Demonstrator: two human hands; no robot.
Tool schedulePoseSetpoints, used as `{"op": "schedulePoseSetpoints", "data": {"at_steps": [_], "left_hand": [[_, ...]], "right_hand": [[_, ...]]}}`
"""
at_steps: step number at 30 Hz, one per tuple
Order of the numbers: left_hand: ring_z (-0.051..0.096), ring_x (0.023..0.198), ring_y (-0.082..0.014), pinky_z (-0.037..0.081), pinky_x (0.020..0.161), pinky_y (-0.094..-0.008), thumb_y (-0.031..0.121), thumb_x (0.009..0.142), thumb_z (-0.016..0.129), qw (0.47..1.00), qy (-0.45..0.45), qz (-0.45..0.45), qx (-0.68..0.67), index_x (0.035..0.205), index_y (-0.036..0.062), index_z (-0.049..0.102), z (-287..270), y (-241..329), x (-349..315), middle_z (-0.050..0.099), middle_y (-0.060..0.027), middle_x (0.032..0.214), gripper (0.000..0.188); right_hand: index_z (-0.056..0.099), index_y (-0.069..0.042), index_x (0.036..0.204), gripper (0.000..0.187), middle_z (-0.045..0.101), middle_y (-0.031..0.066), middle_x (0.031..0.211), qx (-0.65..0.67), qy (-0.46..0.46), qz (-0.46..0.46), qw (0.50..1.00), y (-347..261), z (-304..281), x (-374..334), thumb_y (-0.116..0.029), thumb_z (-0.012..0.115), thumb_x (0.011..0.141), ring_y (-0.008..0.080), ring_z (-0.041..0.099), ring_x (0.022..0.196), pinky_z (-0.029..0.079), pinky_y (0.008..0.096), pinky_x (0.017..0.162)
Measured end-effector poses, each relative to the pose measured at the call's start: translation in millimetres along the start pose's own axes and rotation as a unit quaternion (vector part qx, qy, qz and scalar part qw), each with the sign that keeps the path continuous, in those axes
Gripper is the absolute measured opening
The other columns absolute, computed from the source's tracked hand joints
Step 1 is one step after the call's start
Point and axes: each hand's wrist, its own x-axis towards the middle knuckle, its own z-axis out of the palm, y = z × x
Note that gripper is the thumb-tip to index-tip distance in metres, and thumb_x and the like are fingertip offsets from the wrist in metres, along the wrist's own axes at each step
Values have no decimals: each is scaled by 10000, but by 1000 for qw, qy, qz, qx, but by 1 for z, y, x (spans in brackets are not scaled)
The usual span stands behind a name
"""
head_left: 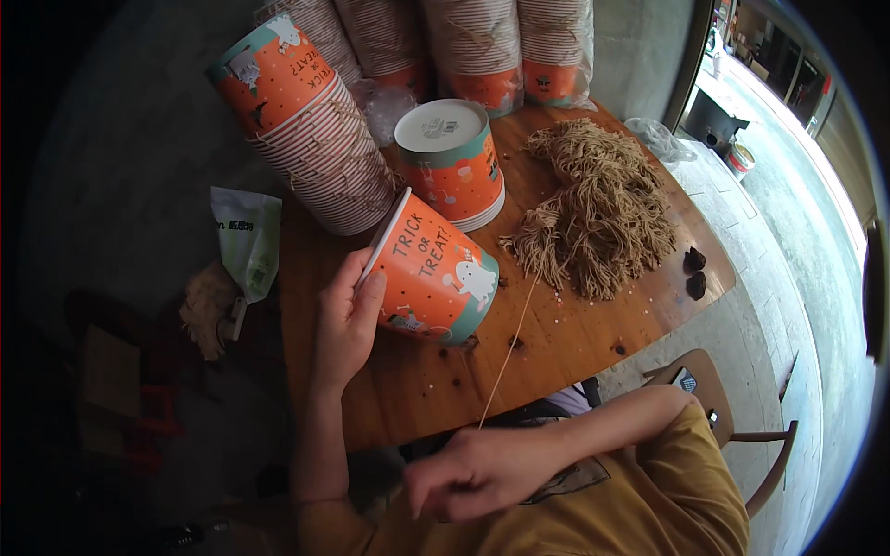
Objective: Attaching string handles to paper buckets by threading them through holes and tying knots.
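While left hand (349, 324) grips one cup (428, 273) | one strand (503, 367) at right hand (487, 471)

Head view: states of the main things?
Orange paper bucket: tilted, gripped by left hand
Short orange paper bucket stack: nested, upside down
Tall orange paper bucket stack: nested, upside down, leaning
Tan twine bundle: loosely heaped, one strand trailing
Plastic bagged rear bucket stacks: nested, standing
Right hand: blurred, grip unclear

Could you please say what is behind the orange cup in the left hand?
Beyond the orange cup stands a short upside-down cup stack, with a taller stack to its left. The held cup hides the short stack's lower left and some tabletop.
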Motion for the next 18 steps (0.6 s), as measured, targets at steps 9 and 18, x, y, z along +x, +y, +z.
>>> {"op": "schedulePoseSetpoints", "data": {"at_steps": [9,18], "left_hand": [[540,1130,-153,424,976,-299,-23,861,436,980,-84,-108,-144,1334,-30,385,2,13,5,533,-126,1274,476],[541,1012,-91,432,879,-238,48,966,413,981,-185,-56,5,1352,-31,398,-4,5,14,579,-59,1159,394]], "right_hand": [[632,-30,916,88,573,52,850,-331,348,-52,876,-6,-60,10,-32,644,829,124,585,660,476,264,570],[563,11,858,78,616,25,803,-286,485,44,825,24,-106,-13,-52,574,902,75,601,708,477,210,624]]}}
